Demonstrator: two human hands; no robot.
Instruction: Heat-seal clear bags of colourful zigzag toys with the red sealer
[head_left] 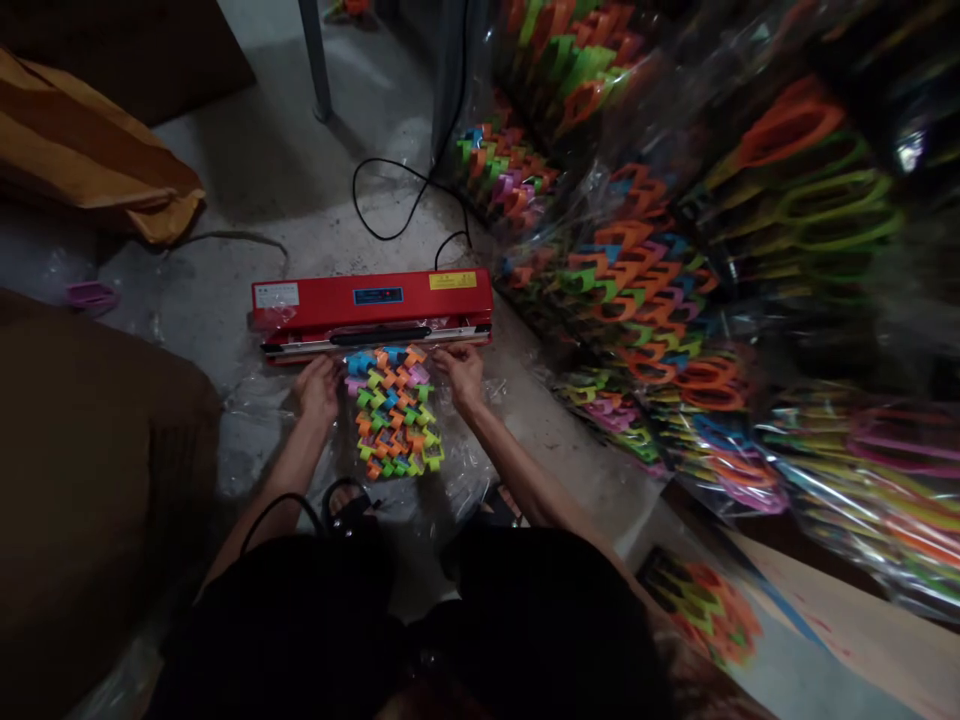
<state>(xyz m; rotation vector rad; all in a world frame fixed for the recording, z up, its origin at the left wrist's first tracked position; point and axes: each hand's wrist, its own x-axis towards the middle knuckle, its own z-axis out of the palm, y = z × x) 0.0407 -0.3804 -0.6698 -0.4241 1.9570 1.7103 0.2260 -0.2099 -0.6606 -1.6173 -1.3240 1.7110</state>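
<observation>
Down on the floor (pixel 247 170), both hands grip one clear bag of coloured pieces (pixel 394 412) — left hand (pixel 318 388), right hand (pixel 460 374). Fingers pinch its top corners, at the red sealer (pixel 373 303) — bagged stacks (pixel 645 290) lie alongside.

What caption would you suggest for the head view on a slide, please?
Both hands, left hand and right hand, hold a clear bag of colourful plastic pieces at a red heat sealer on the floor.

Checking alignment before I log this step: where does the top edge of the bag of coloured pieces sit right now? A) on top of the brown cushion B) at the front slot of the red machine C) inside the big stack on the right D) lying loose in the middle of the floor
B: the bag of coloured pieces meets the front slot of the red sealing machine, with the left hand and right hand holding its top corners there.
</observation>
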